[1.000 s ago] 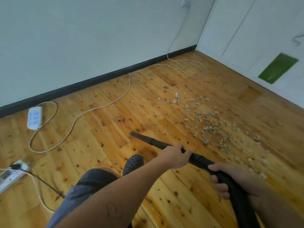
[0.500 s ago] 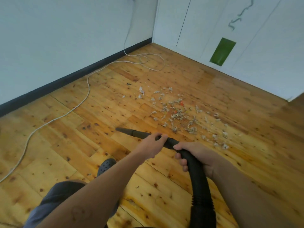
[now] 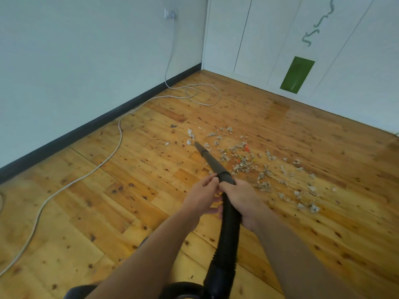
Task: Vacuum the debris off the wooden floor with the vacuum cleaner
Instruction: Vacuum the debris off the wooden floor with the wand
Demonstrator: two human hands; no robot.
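**Both hands on the vacuum tube, nozzle at the near edge of the debris**

Head view: The right hand (image 3: 241, 199) is wrapped around the black vacuum tube (image 3: 216, 165) just behind a collar in the tube, fingers curled under it in a firm hold. The left hand (image 3: 203, 195) sits just beside it on the tube's left side, fingers partly curled with the fingertips touching the collar; whether it truly grips the tube or only rests against it I cannot tell. Both forearms reach in from the bottom of the frame.

The tube slants up and to the left from the hands, and its narrow nozzle (image 3: 197, 145) ends at the left edge of the debris (image 3: 248, 160). I cannot tell whether the tip touches the boards. Behind the hands the tube joins a ribbed black hose (image 3: 226, 251) that runs down to the bottom edge.

The debris is a loose scatter of grey-white scraps with a few orange and green bits, spread over the wooden floor (image 3: 108, 212) to the right of the tube, thickest near the middle of the frame and thinning toward the right.

A white cable (image 3: 117, 145) hangs from a wall socket (image 3: 170, 13), loops near the corner, then trails along the floor by the black baseboard (image 3: 86, 128) to the left edge. A green panel (image 3: 296, 74) is set low on the white wall at right.
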